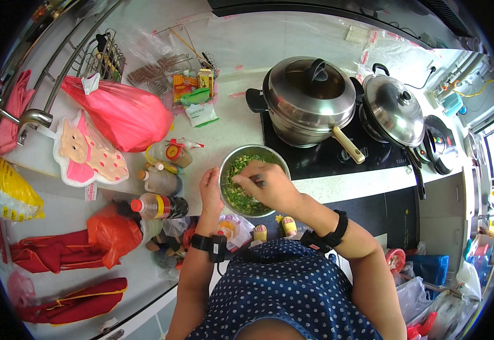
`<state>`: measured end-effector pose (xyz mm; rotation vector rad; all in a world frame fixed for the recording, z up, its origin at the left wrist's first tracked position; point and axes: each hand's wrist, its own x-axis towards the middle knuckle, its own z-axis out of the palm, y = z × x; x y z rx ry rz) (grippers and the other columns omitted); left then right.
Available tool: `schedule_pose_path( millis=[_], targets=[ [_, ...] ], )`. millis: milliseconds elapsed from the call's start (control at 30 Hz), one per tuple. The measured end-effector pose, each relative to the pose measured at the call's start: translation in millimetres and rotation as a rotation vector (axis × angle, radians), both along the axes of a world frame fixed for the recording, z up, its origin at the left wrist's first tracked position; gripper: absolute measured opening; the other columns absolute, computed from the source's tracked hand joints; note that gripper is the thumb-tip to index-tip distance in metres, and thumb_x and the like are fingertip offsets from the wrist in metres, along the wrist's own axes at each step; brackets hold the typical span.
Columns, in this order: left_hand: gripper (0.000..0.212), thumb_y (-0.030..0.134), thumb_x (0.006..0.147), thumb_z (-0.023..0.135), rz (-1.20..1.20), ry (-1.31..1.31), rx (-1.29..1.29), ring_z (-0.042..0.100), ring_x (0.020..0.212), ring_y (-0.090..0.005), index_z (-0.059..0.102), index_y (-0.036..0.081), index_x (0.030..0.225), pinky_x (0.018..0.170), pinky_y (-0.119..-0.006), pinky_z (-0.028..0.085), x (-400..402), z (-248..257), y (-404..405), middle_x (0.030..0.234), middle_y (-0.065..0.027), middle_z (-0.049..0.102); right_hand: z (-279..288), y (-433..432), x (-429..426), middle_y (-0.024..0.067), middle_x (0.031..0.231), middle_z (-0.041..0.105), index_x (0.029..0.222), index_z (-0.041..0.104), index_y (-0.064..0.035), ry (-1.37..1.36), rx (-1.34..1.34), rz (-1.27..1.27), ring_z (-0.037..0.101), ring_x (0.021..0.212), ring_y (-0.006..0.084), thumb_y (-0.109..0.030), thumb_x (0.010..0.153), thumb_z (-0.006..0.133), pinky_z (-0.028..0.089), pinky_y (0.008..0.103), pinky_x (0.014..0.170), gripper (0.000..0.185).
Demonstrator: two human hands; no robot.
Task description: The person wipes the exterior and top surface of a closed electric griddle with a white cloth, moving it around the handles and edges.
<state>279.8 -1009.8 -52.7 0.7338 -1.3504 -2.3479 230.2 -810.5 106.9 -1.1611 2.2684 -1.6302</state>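
Note:
A round stainless steel bowl sits at the front edge of the counter, holding chopped green vegetables mixed with small pale yellowish bits. My left hand grips the bowl's left rim. Over the bowl, my right hand is closed around a utensil. Only a short greyish end of that utensil shows above my fist. Its lower part is hidden behind the hand, so its kind cannot be told.
A lidded steel steamer pot stands on the black cooktop, its pale handle pointing forward. Beyond it is a lidded wok. Left of the bowl stand a dark sauce bottle, jars and a pink plastic bag.

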Motion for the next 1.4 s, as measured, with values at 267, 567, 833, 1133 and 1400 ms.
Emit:
schedule_pose_path(
  millis=[267,567,833,1133,1400],
  targets=[
    [0.013,0.017,0.099,0.060,0.044,0.034,0.002,0.061,0.080,-0.0100,0.064,0.005,0.098,0.072,-0.025,0.052,3.1,-3.9,2.3,0.091,-0.0012,0.066,-12.5,11.9,10.8,0.0089,0.089,0.065,0.095,0.064,0.0081,-0.450,-0.250,-0.164,0.069,0.076,0.0145,-0.013,0.099,0.061,0.057,0.0246,0.063,0.022],
    [0.015,0.017,0.100,0.060,0.047,0.027,-0.027,0.061,0.082,-0.0100,0.065,0.003,0.099,0.073,-0.026,0.052,6.4,-3.0,3.2,0.092,-0.0018,0.065,-17.6,24.6,19.2,0.0090,0.090,0.067,0.094,0.067,0.0086,-0.623,-0.302,-0.191,0.069,0.074,0.0145,-0.018,0.098,0.064,0.053,0.0246,0.061,0.027],
    [0.014,0.016,0.099,0.061,0.079,-0.012,0.004,0.059,0.076,-0.0076,0.064,0.003,0.095,0.068,-0.023,0.049,4.1,11.9,11.8,0.087,0.0006,0.065,-29.6,33.9,17.2,0.0112,0.095,0.064,0.098,0.067,0.0088,-0.608,-0.317,-0.206,0.069,0.076,0.0157,-0.013,0.098,0.062,0.053,0.0254,0.065,0.022],
    [0.014,0.017,0.099,0.061,0.080,-0.021,0.004,0.060,0.077,-0.0079,0.064,0.003,0.096,0.068,-0.023,0.050,3.0,14.3,10.3,0.087,0.0001,0.065,-35.0,32.9,12.8,0.0100,0.097,0.065,0.099,0.066,0.0088,-0.559,-0.215,-0.154,0.069,0.079,0.0148,-0.012,0.098,0.062,0.053,0.0247,0.066,0.021],
    [0.014,0.017,0.099,0.060,0.083,0.000,0.020,0.060,0.075,-0.0083,0.064,0.004,0.096,0.067,-0.023,0.051,1.1,17.9,13.6,0.087,0.0003,0.066,-41.0,31.1,4.3,0.0079,0.091,0.067,0.099,0.068,0.0077,-0.480,-0.234,-0.151,0.070,0.082,0.0149,-0.014,0.099,0.062,0.054,0.0244,0.066,0.022]
  ],
)
